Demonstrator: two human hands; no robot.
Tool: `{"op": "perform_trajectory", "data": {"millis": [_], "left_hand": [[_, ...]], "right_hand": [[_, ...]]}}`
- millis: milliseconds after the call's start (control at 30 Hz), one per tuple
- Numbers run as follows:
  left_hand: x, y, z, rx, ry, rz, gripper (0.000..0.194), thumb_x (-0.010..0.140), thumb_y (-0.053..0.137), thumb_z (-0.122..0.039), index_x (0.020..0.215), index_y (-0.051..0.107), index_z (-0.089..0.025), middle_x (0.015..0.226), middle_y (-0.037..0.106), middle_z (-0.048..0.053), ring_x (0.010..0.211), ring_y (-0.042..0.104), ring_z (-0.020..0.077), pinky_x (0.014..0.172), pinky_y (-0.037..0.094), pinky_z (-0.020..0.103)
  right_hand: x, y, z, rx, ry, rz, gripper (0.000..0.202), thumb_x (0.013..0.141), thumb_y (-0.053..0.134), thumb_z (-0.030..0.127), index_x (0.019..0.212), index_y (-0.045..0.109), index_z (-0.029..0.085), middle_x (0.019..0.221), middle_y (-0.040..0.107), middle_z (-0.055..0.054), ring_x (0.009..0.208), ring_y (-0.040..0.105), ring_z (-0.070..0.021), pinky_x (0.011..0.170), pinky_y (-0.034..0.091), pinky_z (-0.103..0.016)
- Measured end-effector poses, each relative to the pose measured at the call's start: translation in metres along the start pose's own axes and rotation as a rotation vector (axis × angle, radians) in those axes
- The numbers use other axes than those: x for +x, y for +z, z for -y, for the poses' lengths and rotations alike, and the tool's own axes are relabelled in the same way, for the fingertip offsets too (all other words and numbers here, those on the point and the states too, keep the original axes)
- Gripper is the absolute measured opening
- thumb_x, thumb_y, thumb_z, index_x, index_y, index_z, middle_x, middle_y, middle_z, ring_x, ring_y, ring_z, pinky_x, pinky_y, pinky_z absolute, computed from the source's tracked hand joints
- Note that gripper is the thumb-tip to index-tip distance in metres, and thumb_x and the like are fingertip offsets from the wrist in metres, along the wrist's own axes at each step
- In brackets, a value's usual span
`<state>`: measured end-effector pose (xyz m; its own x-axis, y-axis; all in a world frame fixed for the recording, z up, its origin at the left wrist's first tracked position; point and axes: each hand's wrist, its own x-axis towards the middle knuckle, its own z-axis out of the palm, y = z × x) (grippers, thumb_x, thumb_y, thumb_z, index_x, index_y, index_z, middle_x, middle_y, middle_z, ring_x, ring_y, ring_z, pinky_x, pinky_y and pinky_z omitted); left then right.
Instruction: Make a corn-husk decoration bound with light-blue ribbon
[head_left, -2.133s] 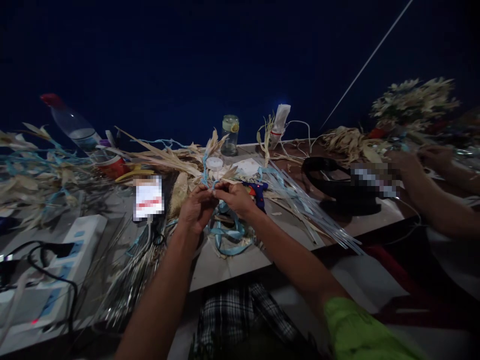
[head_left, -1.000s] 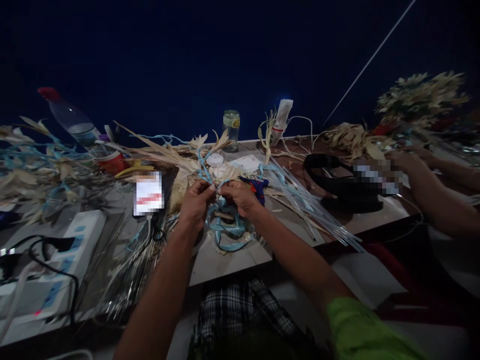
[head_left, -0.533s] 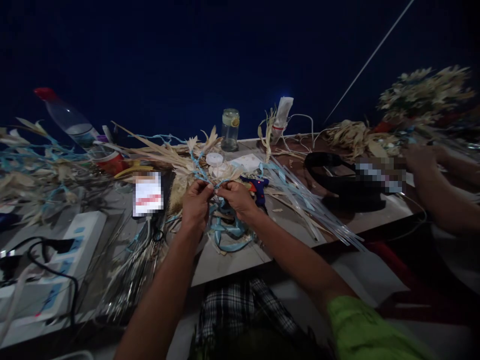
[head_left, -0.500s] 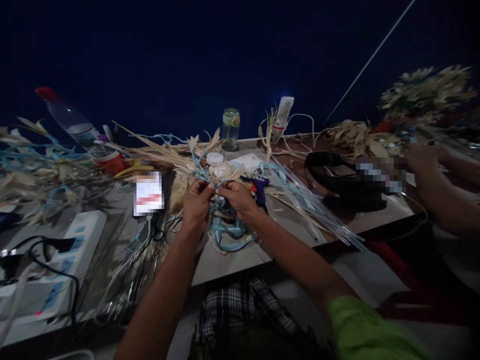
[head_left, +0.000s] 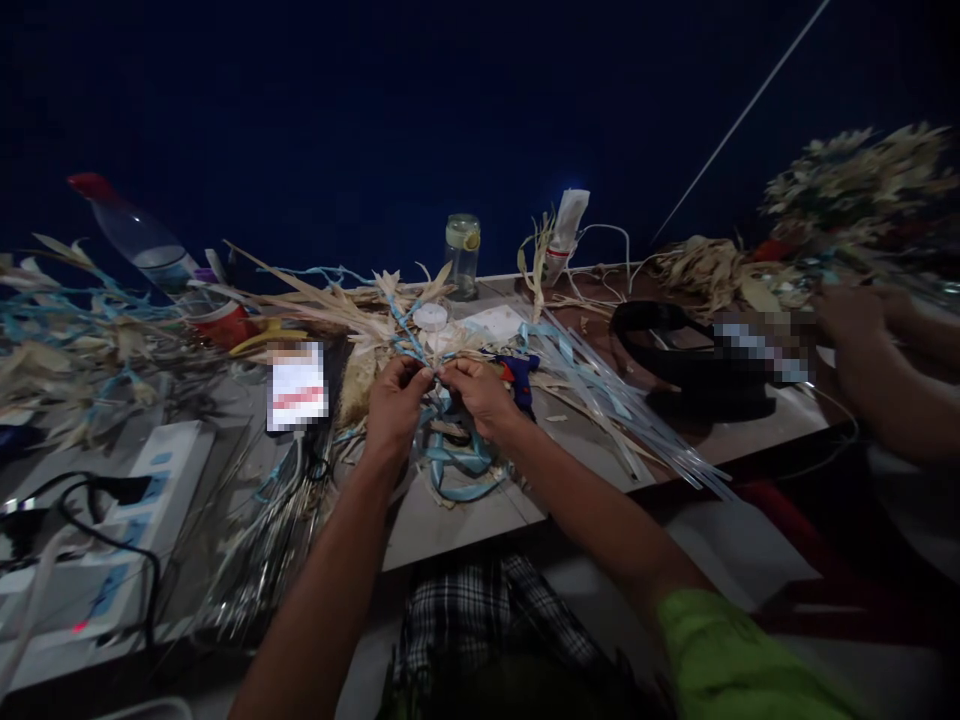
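Observation:
My left hand [head_left: 394, 405] and my right hand [head_left: 480, 392] meet fingertip to fingertip above the table [head_left: 465, 520]. Both pinch a thin stem wound with light blue ribbon [head_left: 405, 330] that carries pale dried husk leaves at its far end. Below the hands lies a loose coil of blue ribbon [head_left: 457, 465]. A blue glue gun [head_left: 517, 372] rests just to the right of my right hand.
A white power strip [head_left: 150, 500] with black cables lies at the left, thin wires [head_left: 262, 540] beside it. A glass jar [head_left: 462, 255], a plastic bottle [head_left: 142, 240] and dried husks stand farther back. Clear sticks [head_left: 622, 410] fan right. Another person's arms [head_left: 877, 390] work at the right.
My hands stay pinched on the ribbon-wrapped stem, shifting only slightly. The stem's leafy end has swung a little. The other person's hands moved slightly at the right.

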<state>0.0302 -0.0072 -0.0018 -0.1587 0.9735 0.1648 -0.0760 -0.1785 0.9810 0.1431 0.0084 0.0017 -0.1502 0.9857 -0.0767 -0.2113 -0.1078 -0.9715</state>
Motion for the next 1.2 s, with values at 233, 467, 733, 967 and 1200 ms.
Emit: {"op": "perform_trajectory", "data": {"millis": [233,467,733,967,1200], "left_hand": [[0.001,-0.001,-0.006,0.074,0.014,-0.053,0.012,0.069,0.059,-0.025,0.068,0.052,-0.015,0.061,0.048,-0.004,0.059,0.044,0.0080,0.059,0.035,0.021],[0.003,-0.003,-0.011,-0.124,-0.133,-0.020,0.013,0.063,0.063,-0.020,0.065,0.051,-0.016,0.056,0.048,-0.005,0.052,0.042,0.0064,0.055,0.035,0.019],[0.003,-0.004,-0.017,-0.503,-0.337,0.116,0.020,0.055,0.071,-0.014,0.072,0.060,-0.013,0.069,0.061,0.000,0.062,0.056,0.0085,0.068,0.043,0.023],[0.004,-0.011,-0.009,-0.589,-0.338,0.381,0.016,0.062,0.067,-0.017,0.077,0.064,-0.014,0.072,0.062,0.002,0.068,0.057,0.0115,0.067,0.045,0.025],[0.003,-0.013,-0.007,-0.489,-0.336,0.426,0.019,0.057,0.067,-0.015,0.075,0.066,-0.014,0.070,0.063,0.002,0.070,0.057,0.0136,0.066,0.044,0.026]], "right_hand": [[-0.006,0.001,0.002,-0.303,-0.195,-0.030,0.023,0.069,0.055,0.036,0.063,0.055,0.014,0.058,0.047,0.004,0.056,0.039,-0.0078,0.056,0.032,-0.022],[-0.020,0.006,0.016,-0.590,-0.304,-0.068,0.015,0.067,0.056,0.029,0.066,0.057,0.014,0.063,0.053,0.003,0.061,0.044,-0.0093,0.064,0.036,-0.023],[-0.012,0.002,0.012,-0.337,-0.249,-0.035,0.014,0.065,0.057,0.028,0.065,0.059,0.014,0.064,0.054,0.003,0.062,0.046,-0.0095,0.064,0.036,-0.022],[-0.008,0.000,0.013,0.125,0.027,0.223,0.020,0.055,0.065,0.021,0.056,0.045,0.015,0.054,0.045,0.007,0.045,0.029,-0.0027,0.046,0.021,-0.020],[-0.008,-0.008,0.020,0.238,0.217,0.389,0.028,0.051,0.069,0.017,0.053,0.041,0.016,0.047,0.034,0.008,0.042,0.025,-0.0027,0.043,0.016,-0.020]]}}
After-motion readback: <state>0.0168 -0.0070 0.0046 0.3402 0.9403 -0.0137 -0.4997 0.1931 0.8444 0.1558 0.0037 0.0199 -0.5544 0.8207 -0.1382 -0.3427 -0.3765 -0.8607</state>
